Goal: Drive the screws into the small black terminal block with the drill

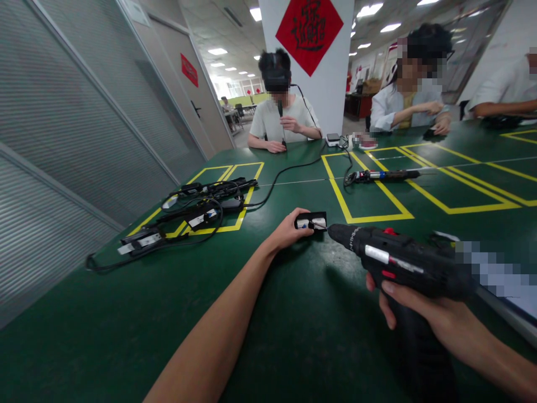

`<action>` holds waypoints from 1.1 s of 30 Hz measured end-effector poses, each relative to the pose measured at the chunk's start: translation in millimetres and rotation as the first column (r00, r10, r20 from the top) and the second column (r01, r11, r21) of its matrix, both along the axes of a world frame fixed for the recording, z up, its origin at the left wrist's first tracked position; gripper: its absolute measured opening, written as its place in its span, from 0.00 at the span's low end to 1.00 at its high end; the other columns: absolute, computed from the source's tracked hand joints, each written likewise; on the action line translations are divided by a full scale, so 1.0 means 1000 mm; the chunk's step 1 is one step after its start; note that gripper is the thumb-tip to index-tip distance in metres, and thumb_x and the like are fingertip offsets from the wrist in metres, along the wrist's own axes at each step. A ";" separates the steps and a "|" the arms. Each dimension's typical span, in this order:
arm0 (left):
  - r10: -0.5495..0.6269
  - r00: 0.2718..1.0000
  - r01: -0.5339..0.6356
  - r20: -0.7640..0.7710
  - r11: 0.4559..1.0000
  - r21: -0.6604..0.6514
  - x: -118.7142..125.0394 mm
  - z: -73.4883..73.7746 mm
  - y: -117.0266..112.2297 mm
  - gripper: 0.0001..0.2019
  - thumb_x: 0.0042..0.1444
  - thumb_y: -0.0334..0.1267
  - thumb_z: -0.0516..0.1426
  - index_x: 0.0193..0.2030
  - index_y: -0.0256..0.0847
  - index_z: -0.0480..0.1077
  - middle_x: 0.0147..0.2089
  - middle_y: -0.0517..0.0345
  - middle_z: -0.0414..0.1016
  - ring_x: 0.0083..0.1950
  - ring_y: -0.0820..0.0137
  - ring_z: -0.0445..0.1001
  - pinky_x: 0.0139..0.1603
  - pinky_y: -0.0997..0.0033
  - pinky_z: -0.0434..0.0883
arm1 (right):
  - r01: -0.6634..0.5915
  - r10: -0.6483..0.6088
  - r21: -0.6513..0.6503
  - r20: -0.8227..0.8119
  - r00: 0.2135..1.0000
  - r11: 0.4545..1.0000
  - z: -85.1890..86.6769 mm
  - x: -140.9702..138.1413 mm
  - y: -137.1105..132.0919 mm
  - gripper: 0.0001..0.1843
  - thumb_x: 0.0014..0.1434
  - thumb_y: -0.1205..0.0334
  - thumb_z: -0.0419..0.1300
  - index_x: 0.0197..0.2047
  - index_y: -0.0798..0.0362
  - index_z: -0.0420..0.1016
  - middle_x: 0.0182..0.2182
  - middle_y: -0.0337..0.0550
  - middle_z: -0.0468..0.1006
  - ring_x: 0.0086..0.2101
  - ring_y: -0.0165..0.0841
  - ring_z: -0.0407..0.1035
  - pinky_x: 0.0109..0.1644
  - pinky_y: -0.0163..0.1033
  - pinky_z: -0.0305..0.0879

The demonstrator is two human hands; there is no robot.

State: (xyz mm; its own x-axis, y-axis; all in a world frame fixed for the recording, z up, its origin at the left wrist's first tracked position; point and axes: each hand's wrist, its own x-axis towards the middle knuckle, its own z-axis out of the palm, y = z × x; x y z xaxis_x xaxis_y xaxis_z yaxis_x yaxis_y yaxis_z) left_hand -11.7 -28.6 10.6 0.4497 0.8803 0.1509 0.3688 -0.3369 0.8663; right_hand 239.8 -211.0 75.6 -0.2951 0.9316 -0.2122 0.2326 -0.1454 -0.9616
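Small black case point(310, 217), white inside, was near the middle of the green worktop point(302, 341); resting or raised, unclear. Left hand point(290, 229) was clamped on its left end. Right hand point(438, 314) gripped a black drill point(405, 262) pointed at the case; contact unclear. Cabled black devices point(231, 205) lay farther left.

an open office with a work area in it: panel lights point(370, 9) in rows across the top of the frame, a blind-covered partition point(75, 112) at left, distant chairs point(240, 111) near upper centre, and a green table point(104, 330) marked with yellow rectangles point(380, 218) below.
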 end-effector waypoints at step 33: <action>0.045 0.998 -0.043 -0.049 0.998 0.039 0.001 0.005 -0.003 0.25 0.44 0.36 0.59 0.52 0.41 0.63 0.46 0.55 0.69 0.42 0.68 0.68 0.43 0.68 0.66 | 0.060 -0.059 -0.018 0.026 0.998 0.998 0.002 -0.004 -0.001 0.15 0.61 0.50 0.49 0.42 0.51 0.70 0.20 0.36 0.71 0.26 0.32 0.66 0.36 0.38 0.61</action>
State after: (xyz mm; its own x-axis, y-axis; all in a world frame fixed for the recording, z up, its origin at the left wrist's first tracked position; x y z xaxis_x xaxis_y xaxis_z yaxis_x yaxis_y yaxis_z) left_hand -10.8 -31.2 15.3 0.4185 0.8935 0.1632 0.4266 -0.3520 0.8331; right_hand 235.9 -211.9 77.2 -0.2337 0.9430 -0.2368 0.2472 -0.1779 -0.9525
